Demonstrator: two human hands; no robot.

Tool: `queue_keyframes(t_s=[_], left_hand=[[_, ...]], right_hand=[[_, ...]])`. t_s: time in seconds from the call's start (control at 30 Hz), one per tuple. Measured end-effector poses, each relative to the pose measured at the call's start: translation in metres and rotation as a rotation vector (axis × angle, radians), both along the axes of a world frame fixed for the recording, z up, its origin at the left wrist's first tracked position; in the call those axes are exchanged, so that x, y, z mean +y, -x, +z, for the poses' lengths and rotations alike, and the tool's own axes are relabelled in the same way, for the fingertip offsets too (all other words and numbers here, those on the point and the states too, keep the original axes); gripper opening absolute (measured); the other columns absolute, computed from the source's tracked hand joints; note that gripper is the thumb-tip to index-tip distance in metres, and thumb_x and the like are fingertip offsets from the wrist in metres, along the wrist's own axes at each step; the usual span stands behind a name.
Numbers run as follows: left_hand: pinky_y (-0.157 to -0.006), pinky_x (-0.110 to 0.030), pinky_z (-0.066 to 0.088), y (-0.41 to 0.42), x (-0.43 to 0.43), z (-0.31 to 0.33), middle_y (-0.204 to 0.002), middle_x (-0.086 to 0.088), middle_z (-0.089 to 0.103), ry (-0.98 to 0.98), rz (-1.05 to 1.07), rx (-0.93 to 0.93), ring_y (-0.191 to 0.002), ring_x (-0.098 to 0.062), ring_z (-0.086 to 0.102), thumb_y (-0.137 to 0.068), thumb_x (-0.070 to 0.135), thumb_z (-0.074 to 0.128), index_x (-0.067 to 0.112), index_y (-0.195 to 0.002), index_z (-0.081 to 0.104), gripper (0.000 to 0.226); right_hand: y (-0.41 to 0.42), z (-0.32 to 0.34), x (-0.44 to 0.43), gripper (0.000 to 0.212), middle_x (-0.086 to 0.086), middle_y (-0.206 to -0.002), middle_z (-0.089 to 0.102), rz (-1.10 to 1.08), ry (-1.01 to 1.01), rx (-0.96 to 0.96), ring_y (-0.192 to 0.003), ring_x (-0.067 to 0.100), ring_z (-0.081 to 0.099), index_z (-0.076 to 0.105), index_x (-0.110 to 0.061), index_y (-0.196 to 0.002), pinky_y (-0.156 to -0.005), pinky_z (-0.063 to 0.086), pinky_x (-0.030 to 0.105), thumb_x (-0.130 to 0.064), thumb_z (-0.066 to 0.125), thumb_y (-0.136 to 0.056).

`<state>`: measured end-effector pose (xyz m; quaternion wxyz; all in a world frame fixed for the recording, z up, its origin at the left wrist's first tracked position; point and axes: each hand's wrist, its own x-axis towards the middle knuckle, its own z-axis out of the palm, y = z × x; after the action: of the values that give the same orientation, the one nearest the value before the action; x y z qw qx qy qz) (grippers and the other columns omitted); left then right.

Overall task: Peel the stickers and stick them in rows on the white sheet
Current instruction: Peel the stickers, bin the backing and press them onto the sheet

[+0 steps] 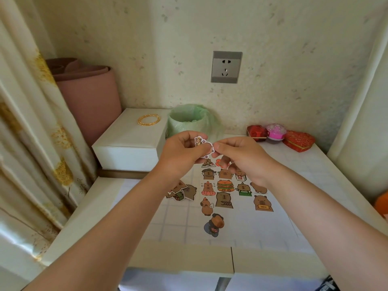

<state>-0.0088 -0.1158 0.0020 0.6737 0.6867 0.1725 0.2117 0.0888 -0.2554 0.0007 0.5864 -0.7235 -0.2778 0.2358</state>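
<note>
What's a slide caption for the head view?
Left hand and right hand pinch a sticker above sticker rows on the sheet.

Above the white tabletop (100, 202), the left hand (184, 151) pinches a small white-edged cartoon capybara sticker (202, 143), and the right hand (238, 157) pinches that sticker's right edge between thumb and forefinger. Under the hands, a white grid-lined sheet (178, 223) carries rows of brown capybara stickers (225, 186), with a loose pile of similar stickers (183, 192) just to their left. Behind stand a bin lined with a green plastic bag (189, 120), a white rectangular box (130, 143) bearing gold bangles (148, 119), and a red heart-shaped box (298, 141).
</note>
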Motion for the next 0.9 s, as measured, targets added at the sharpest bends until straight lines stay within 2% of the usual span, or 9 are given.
queue_keyframes(t_s=[0.23, 0.5, 0.67, 0.9], left_hand=[[-0.071, -0.025, 0.061, 0.0008, 0.0015, 0.0008, -0.085, -0.004, 0.073, -0.013, -0.004, -0.005, -0.073, -0.011, 0.067, -0.085, 0.005, 0.074, 0.011, -0.102, 0.070, 0.018], [-0.065, -0.021, 0.058, 0.0000, -0.0013, 0.0002, -0.085, -0.008, 0.071, -0.048, 0.019, -0.008, -0.070, -0.011, 0.066, -0.085, 0.003, 0.074, 0.009, -0.102, 0.070, 0.019], [-0.067, -0.023, 0.059, -0.0010, -0.0013, 0.0016, -0.081, -0.004, 0.070, -0.028, 0.034, -0.022, -0.067, -0.008, 0.065, -0.084, 0.004, 0.075, 0.012, -0.099, 0.070, 0.018], [-0.063, -0.019, 0.057, -0.0003, -0.0031, 0.0031, -0.083, -0.006, 0.070, -0.042, 0.043, -0.021, -0.064, -0.007, 0.064, -0.084, 0.003, 0.074, 0.013, -0.098, 0.070, 0.018]], right_hand=[[0.0000, -0.0014, 0.0011, 0.017, -0.001, -0.084, 0.073, 0.013, -0.025, 0.074, -0.054, 0.013, 0.053, 0.074, -0.008, -0.101, -0.050, 0.036, 0.026, -0.017, 0.060, -0.099], [0.0039, -0.0012, 0.0018, 0.019, -0.008, -0.072, 0.070, -0.042, 0.038, -0.112, -0.050, 0.011, 0.052, 0.074, -0.014, -0.088, -0.048, 0.035, 0.026, -0.019, 0.060, -0.099], [0.0032, -0.0012, 0.0017, 0.016, -0.003, -0.081, 0.073, -0.028, -0.048, 0.018, -0.053, 0.013, 0.051, 0.074, -0.012, -0.095, -0.044, 0.036, 0.022, -0.017, 0.059, -0.100], [0.0040, -0.0016, 0.0009, 0.015, -0.008, -0.066, 0.069, -0.052, -0.036, -0.020, -0.049, 0.011, 0.049, 0.073, -0.011, -0.091, -0.043, 0.035, 0.020, -0.018, 0.061, -0.098]])
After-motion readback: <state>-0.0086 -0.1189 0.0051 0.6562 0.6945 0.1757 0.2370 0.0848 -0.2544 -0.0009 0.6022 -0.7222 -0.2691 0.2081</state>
